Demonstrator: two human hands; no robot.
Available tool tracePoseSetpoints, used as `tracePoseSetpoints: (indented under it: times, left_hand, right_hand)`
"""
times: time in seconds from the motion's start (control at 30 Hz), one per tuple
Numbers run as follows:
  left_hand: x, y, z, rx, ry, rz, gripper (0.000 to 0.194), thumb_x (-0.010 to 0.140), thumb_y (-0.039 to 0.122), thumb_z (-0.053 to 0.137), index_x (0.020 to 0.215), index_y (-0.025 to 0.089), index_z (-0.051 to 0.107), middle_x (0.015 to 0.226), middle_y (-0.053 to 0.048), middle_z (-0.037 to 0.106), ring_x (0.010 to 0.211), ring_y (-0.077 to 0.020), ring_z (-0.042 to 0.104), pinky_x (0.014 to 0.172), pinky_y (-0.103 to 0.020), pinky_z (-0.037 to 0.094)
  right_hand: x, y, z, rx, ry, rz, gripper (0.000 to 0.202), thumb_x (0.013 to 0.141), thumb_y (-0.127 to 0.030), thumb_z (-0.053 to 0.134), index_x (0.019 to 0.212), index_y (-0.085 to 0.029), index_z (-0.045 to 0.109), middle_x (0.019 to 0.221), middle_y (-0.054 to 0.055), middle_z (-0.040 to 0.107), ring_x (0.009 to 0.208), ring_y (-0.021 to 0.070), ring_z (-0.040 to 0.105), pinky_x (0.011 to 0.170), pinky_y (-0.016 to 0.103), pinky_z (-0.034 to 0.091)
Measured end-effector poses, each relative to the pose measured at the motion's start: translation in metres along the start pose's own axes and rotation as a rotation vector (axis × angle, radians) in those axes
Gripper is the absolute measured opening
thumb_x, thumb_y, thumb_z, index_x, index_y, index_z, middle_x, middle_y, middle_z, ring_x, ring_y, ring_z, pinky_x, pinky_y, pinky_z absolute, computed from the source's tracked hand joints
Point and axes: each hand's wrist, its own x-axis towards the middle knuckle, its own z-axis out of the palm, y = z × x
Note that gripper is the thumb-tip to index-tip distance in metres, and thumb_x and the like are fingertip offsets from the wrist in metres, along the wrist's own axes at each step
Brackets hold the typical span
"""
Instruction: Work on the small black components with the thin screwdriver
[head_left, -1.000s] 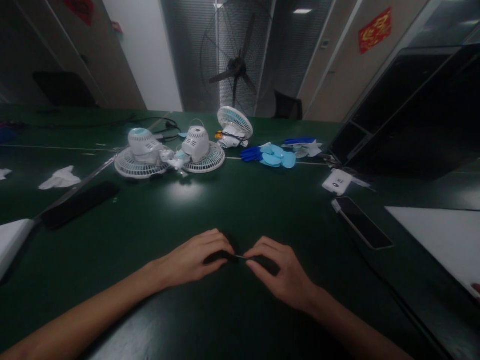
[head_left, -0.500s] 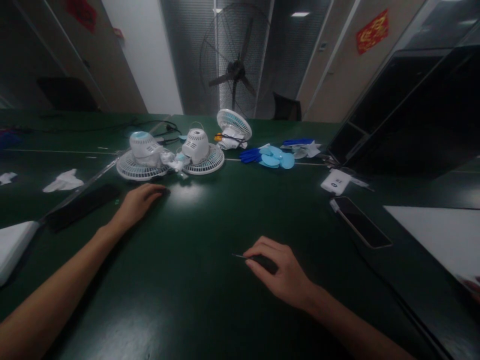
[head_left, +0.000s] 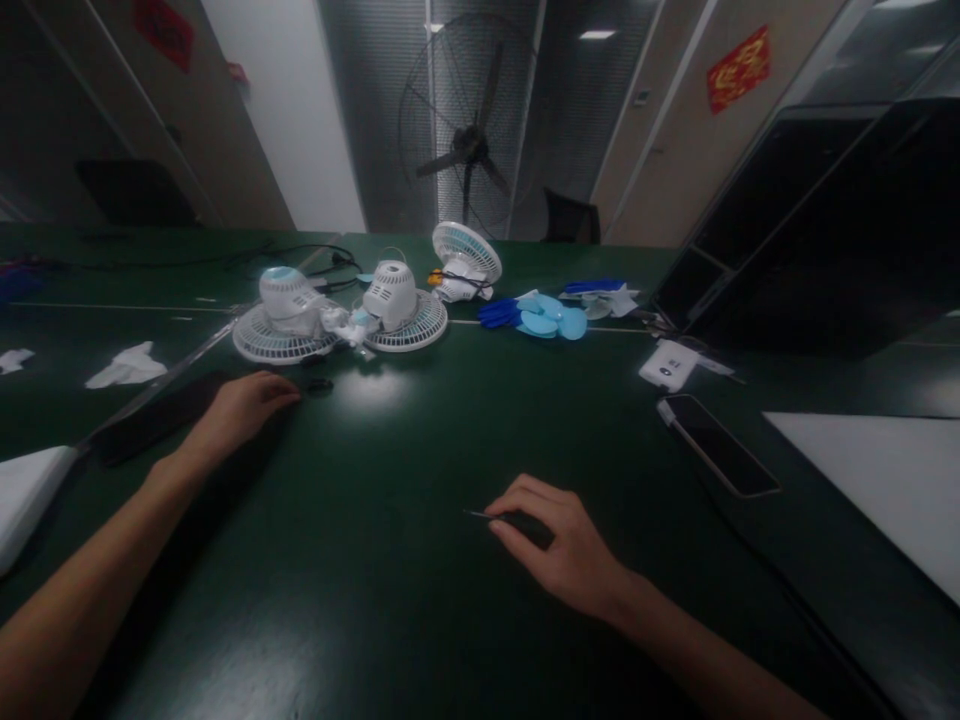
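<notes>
My right hand (head_left: 562, 540) is closed around a small screwdriver (head_left: 529, 525), its thin metal shaft pointing left over the green table (head_left: 390, 610). Its dark handle is partly covered by my fingers. Farther off on the left, my left hand (head_left: 247, 405) hovers low with loosely extended fingers and nothing visible in them. Just beyond its fingertips lies a small black part (head_left: 319, 385), too dim to name. Behind that part sit two white fan heads, a left one (head_left: 285, 310) and a right one (head_left: 394, 300), face down with clear plastic wrap between them.
A third small fan (head_left: 465, 260) leans farther back. Light-blue fan blades (head_left: 551, 318) and blue gloves (head_left: 499, 313) lie right of it. On the right are a phone (head_left: 720, 445), a white box (head_left: 669, 365) and a large dark monitor (head_left: 825, 230). A black strip (head_left: 161, 415) lies left.
My left hand has drawn back to the left, leaving the small black part uncovered on the table. My right hand stays put with the screwdriver. Another person's fingers at the right edge are gone.
</notes>
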Motion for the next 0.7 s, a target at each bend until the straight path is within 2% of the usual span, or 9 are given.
tracePoseSetpoints:
  times: [0.1,0.23,0.33,0.47,0.6,0.7]
  left_hand:
    - [0.001,-0.003,-0.001,0.01,-0.005,-0.002,0.069,0.074,0.084,0.058,0.093,0.022,0.079,0.103,-0.008,0.076,0.092,-0.0289,0.072,0.08,-0.042,0.051]
    - [0.0,-0.002,0.002,-0.009,-0.021,-0.067,0.069,0.077,0.081,0.062,0.103,0.019,0.076,0.104,-0.006,0.078,0.091,-0.0276,0.072,0.078,-0.036,0.054]
    - [-0.003,0.005,0.007,-0.081,0.087,-0.086,0.063,0.084,0.073,0.063,0.112,0.017,0.072,0.108,-0.007,0.079,0.094,-0.0272,0.073,0.08,-0.033,0.056]
    - [-0.005,0.02,0.015,-0.221,0.227,-0.075,0.054,0.087,0.063,0.068,0.114,0.017,0.072,0.112,-0.009,0.079,0.101,-0.0281,0.074,0.092,-0.036,0.057]
    - [-0.004,0.031,0.023,-0.29,0.275,-0.056,0.051,0.086,0.059,0.072,0.114,0.017,0.075,0.117,-0.01,0.078,0.103,-0.0284,0.075,0.098,-0.039,0.056]
    - [0.0,0.031,0.028,-0.273,0.26,-0.014,0.053,0.088,0.058,0.07,0.122,0.018,0.075,0.124,-0.01,0.076,0.107,-0.0295,0.073,0.1,-0.039,0.056]
  right_hand:
    - [0.0,0.0,0.0,0.001,0.001,0.004,0.013,0.103,-0.023,0.064,0.112,-0.023,0.073,0.102,0.003,0.069,0.089,0.0171,0.067,0.077,0.031,0.052]
    - [0.0,0.0,0.0,0.0,-0.006,0.009,0.013,0.103,-0.024,0.064,0.112,-0.023,0.073,0.102,0.003,0.069,0.089,0.0173,0.068,0.076,0.031,0.053]
    - [0.0,0.0,0.0,0.002,-0.006,0.009,0.013,0.103,-0.024,0.064,0.112,-0.022,0.073,0.102,0.003,0.069,0.088,0.0169,0.068,0.075,0.03,0.052]
    - [0.0,0.001,0.0,-0.003,-0.005,0.01,0.013,0.103,-0.023,0.064,0.111,-0.023,0.073,0.102,0.002,0.069,0.088,0.0167,0.068,0.076,0.03,0.052]
    - [0.0,0.001,0.001,-0.014,-0.007,0.015,0.013,0.103,-0.024,0.063,0.111,-0.023,0.074,0.102,0.003,0.069,0.088,0.0168,0.067,0.075,0.03,0.052]
    - [0.001,0.001,0.001,-0.011,-0.003,0.008,0.013,0.103,-0.025,0.064,0.11,-0.022,0.074,0.101,0.003,0.07,0.087,0.017,0.067,0.075,0.031,0.052]
